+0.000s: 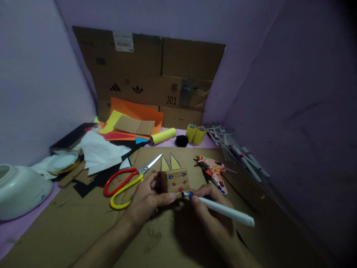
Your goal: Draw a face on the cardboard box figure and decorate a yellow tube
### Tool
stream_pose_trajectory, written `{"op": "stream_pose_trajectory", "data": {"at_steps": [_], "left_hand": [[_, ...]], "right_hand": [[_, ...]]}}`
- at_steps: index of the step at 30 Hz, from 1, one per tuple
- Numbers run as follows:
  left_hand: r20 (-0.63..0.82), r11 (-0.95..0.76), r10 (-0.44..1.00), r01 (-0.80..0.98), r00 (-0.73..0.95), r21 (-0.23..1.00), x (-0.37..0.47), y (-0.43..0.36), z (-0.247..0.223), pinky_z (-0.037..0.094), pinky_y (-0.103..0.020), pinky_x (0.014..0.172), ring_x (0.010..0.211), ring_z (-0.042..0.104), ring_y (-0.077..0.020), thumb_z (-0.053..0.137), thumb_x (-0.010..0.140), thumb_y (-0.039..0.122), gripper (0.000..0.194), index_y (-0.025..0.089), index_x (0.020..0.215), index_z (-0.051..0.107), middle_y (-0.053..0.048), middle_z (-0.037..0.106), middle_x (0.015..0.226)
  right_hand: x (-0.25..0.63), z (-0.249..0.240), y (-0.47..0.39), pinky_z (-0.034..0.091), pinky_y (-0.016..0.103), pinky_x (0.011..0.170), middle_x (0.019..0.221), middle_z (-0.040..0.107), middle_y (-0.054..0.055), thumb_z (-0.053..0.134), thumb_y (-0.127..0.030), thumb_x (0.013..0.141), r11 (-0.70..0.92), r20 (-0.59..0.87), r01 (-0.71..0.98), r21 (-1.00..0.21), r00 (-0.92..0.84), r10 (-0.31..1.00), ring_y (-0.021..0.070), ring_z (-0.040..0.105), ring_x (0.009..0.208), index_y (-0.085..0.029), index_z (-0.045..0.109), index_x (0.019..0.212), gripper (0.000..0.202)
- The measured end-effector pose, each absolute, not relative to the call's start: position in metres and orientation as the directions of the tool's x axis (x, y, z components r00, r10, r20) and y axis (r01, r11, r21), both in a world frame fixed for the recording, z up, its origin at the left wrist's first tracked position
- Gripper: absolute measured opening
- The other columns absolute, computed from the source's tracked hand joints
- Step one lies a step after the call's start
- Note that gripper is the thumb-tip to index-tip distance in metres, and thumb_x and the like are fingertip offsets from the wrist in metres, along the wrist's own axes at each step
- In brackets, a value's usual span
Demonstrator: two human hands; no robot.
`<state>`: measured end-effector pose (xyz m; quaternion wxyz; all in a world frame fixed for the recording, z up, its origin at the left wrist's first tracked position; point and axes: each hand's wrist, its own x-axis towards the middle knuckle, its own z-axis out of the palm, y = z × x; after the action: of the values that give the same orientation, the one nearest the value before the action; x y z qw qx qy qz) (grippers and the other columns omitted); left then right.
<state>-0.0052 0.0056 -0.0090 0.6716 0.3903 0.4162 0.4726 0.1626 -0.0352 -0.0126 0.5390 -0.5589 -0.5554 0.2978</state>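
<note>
My left hand [146, 199] grips a small cardboard box [176, 179] by its left side and lower edge, thumb across the front. Two pointed yellow ears [170, 163] with dark outlines rise from its top. The front bears blue eyes, small red marks and a larger red spot. My right hand [213, 210] is closed around a white marker pen [227, 212] with a blue collar. Its tip is at the lower front of the box, by the red spot; whether it touches I cannot tell. Scissors [136, 178] with one red and one yellow handle lie beside my left hand.
A cardboard sheet [150, 238] covers the work surface. Coloured papers [139, 111], a yellow roll [163, 136], yellow tubes [196, 134] and a black pompom [182, 140] lie behind. A patterned pouch [214, 171] with pens is right; a white bowl [23, 191] is left.
</note>
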Motion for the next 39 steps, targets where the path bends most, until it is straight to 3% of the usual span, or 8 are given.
{"op": "stream_pose_trajectory", "data": {"at_steps": [6, 11, 19, 25, 33, 39], "left_hand": [[-0.169, 0.23, 0.963, -0.317, 0.208, 0.92, -0.006, 0.007, -0.01, 0.055, -0.043, 0.087, 0.104, 0.068, -0.0352, 0.087, 0.052, 0.018, 0.06, 0.015, 0.108, 0.063, -0.013, 0.074, 0.108], [-0.16, 0.22, 0.965, -0.303, 0.209, 0.927, -0.006, 0.007, -0.013, 0.055, -0.042, 0.088, 0.102, 0.069, -0.0343, 0.087, 0.053, 0.018, 0.061, 0.015, 0.109, 0.063, -0.013, 0.074, 0.11], [-0.187, 0.25, 0.96, -0.338, 0.207, 0.907, -0.005, 0.005, -0.01, 0.056, -0.036, 0.085, 0.101, 0.069, -0.0319, 0.088, 0.051, 0.017, 0.06, 0.015, 0.105, 0.063, -0.012, 0.075, 0.106], [-0.203, 0.266, 0.956, -0.336, 0.21, 0.904, -0.005, 0.004, -0.005, 0.058, -0.034, 0.082, 0.097, 0.071, -0.0298, 0.087, 0.054, 0.015, 0.061, 0.013, 0.109, 0.061, -0.011, 0.076, 0.104], [-0.186, 0.254, 0.958, -0.343, 0.22, 0.904, -0.005, 0.006, -0.01, 0.057, -0.034, 0.082, 0.1, 0.07, -0.0322, 0.088, 0.052, 0.016, 0.063, 0.013, 0.109, 0.062, -0.013, 0.075, 0.106], [-0.204, 0.261, 0.957, -0.308, 0.205, 0.915, -0.005, 0.006, -0.01, 0.055, -0.039, 0.087, 0.103, 0.068, -0.0334, 0.087, 0.053, 0.017, 0.063, 0.014, 0.11, 0.062, -0.013, 0.074, 0.108]], "right_hand": [[0.166, -0.017, -0.032, 0.036, 0.021, 0.044, 0.057, 0.062, -0.002, 0.06, -0.031, 0.08, 0.25, 0.306, 0.29, -0.924, 0.17, 0.937, 0.0122, 0.052, 0.047, -0.022, 0.057, 0.069, 0.015], [0.162, -0.014, -0.034, 0.038, 0.023, 0.047, 0.059, 0.063, -0.001, 0.06, -0.033, 0.08, 0.216, 0.284, 0.274, -0.937, 0.24, 0.928, 0.0133, 0.054, 0.05, -0.022, 0.057, 0.069, 0.016], [0.164, -0.015, -0.035, 0.041, 0.023, 0.047, 0.068, 0.071, 0.003, 0.059, -0.034, 0.082, 0.221, 0.277, 0.302, -0.927, 0.157, 0.948, 0.0141, 0.059, 0.052, -0.021, 0.059, 0.072, 0.016], [0.169, -0.02, -0.031, 0.041, 0.02, 0.043, 0.061, 0.067, 0.0, 0.061, -0.032, 0.083, 0.269, 0.325, 0.373, -0.888, 0.097, 0.941, 0.0128, 0.058, 0.048, -0.021, 0.061, 0.073, 0.015], [0.168, -0.022, -0.034, 0.041, 0.021, 0.045, 0.063, 0.067, 0.0, 0.06, -0.03, 0.083, 0.303, 0.346, 0.348, -0.887, 0.067, 0.936, 0.0127, 0.058, 0.05, -0.022, 0.059, 0.072, 0.014], [0.16, -0.016, -0.037, 0.041, 0.025, 0.051, 0.065, 0.066, 0.001, 0.06, -0.036, 0.083, 0.182, 0.225, 0.219, -0.959, 0.192, 0.955, 0.0159, 0.058, 0.057, -0.022, 0.058, 0.071, 0.018]]}}
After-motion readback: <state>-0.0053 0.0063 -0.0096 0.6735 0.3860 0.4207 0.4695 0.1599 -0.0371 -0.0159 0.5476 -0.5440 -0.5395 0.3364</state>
